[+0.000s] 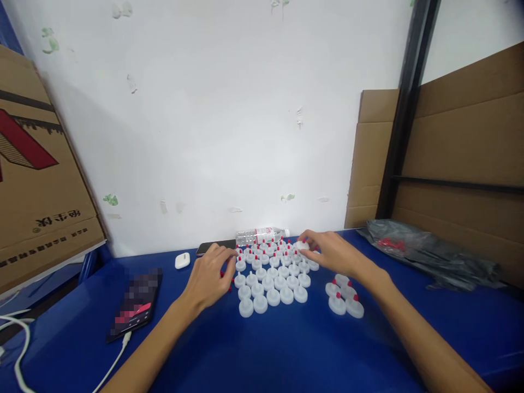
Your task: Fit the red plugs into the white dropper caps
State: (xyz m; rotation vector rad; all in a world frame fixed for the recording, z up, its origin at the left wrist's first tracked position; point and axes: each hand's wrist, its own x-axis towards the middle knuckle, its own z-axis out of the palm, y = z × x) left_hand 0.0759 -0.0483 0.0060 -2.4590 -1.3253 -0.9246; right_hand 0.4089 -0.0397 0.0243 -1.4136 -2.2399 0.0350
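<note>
Many white round caps with narrow nozzles (273, 297) stand in rows on the blue table (254, 355). Those toward the back wear small red tips, while the front rows show bare nozzles. My left hand (210, 273) hovers at the left end of the rows, fingers bent, thumb and index finger apart. Beside and partly beneath it lie loose red tips (222, 274). At the back right of the rows, my right hand (327, 252) has its thumb and index finger closed around a white nozzle cap (302, 245). Several red-tipped caps (337, 304) form a separate group below my right forearm.
Behind the rows a clear plastic bottle (262, 236) lies against the wall, next to a dark phone (213, 247). A white earbud case (182, 261) and a phone on a cable (137, 300) are at left. A grey plastic bag (434, 256) lies at right. Cardboard (466, 136) flanks the table.
</note>
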